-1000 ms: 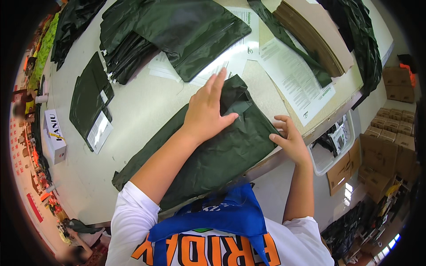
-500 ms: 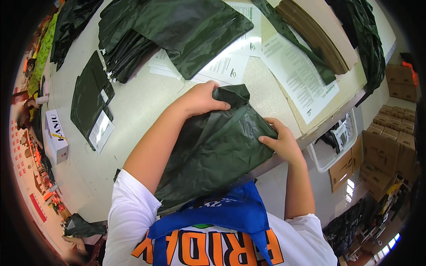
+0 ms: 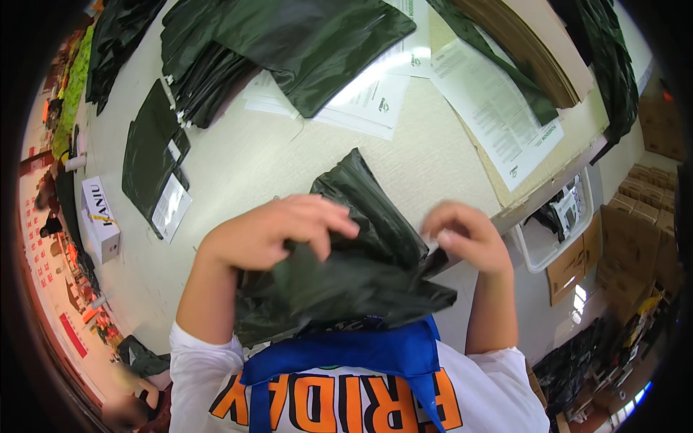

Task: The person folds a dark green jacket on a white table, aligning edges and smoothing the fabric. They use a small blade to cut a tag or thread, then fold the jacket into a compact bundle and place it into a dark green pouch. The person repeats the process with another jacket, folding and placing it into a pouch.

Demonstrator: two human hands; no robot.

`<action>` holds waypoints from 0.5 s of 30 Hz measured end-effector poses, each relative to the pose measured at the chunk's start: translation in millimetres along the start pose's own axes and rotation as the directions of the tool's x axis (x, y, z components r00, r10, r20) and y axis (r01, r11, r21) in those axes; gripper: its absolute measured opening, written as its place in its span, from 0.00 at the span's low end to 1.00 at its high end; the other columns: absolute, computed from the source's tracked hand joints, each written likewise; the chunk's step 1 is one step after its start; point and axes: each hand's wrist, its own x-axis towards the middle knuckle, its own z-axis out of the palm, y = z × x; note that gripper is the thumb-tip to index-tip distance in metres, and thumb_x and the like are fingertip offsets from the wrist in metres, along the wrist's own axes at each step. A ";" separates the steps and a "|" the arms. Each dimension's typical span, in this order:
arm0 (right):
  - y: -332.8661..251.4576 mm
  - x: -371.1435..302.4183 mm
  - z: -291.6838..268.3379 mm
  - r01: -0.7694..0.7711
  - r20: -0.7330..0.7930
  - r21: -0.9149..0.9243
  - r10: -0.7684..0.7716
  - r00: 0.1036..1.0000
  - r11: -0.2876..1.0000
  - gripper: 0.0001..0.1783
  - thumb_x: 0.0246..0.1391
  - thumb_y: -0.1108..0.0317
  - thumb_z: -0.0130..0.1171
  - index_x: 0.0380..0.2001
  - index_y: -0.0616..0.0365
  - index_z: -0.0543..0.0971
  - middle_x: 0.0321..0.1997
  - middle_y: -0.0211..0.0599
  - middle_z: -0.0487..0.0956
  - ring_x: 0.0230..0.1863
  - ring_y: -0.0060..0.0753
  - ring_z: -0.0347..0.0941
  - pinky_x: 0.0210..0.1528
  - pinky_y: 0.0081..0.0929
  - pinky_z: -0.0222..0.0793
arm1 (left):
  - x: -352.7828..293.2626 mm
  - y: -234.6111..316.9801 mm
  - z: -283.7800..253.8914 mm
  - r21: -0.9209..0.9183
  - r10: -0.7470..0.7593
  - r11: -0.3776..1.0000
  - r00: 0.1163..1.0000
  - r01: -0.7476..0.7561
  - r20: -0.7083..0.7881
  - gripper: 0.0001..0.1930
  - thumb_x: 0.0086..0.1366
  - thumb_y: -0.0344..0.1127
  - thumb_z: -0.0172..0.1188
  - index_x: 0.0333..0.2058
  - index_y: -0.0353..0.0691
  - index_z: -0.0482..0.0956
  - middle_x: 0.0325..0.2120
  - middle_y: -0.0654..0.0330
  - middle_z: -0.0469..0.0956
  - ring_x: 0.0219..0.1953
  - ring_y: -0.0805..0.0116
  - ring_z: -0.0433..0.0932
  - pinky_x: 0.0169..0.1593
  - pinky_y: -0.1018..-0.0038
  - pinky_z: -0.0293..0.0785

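Note:
A glossy dark green sheet of coated fabric (image 3: 361,289) lies bunched at the table's near edge, against my apron. Its far part is folded into a narrow, creased flap (image 3: 372,209) that points away from me. Over the left side of the fabric hovers my left hand (image 3: 278,227), fingers bent and apart, slightly blurred. My right hand (image 3: 465,234) is just right of the flap, its fingers curled and a gap left before the thumb. Neither hand visibly grips the fabric, though motion smears the fabric's near part.
A pile of similar green pieces (image 3: 317,58) covers the far left, partly over printed sheets (image 3: 361,108). A folded green piece with a white label (image 3: 151,159) lies left. Far right are stacked cardboard (image 3: 530,43) and more paper (image 3: 498,123). Beyond the right edge stands a white bin (image 3: 541,252).
Both hands have let go of the fabric's far corner and right edge. The far part is now folded over and the near part bunched closer to me. My left hand has drawn back.

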 end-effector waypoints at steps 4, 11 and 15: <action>5.9 34.9 7.0 -0.309 -0.363 -0.327 0.183 0.914 0.893 0.12 0.58 0.70 0.54 0.44 0.63 0.76 0.34 0.35 0.80 0.37 0.26 0.75 0.41 0.25 0.70 | 26.1 -33.6 15.9 0.277 -0.279 0.865 0.860 0.418 -0.427 0.31 0.52 0.40 0.67 0.54 0.36 0.69 0.55 0.50 0.69 0.57 0.53 0.67 0.59 0.66 0.63; 4.8 27.2 -4.8 -0.411 -0.302 -0.355 0.313 0.900 0.840 0.28 0.54 0.62 0.61 0.56 0.62 0.69 0.43 0.43 0.79 0.41 0.31 0.75 0.46 0.27 0.70 | 29.6 -70.9 12.0 -0.022 -0.564 0.811 0.772 0.585 -0.292 0.47 0.41 0.52 0.73 0.56 0.31 0.64 0.52 0.39 0.69 0.55 0.47 0.70 0.56 0.63 0.66; 20.2 19.6 14.1 -0.377 -0.092 -0.147 0.367 0.926 0.914 0.35 0.51 0.62 0.64 0.59 0.63 0.65 0.47 0.46 0.78 0.42 0.33 0.76 0.47 0.29 0.71 | 35.0 -77.7 18.1 0.067 -0.601 0.782 0.778 0.620 -0.181 0.35 0.44 0.41 0.72 0.50 0.31 0.71 0.42 0.47 0.78 0.45 0.56 0.77 0.50 0.68 0.71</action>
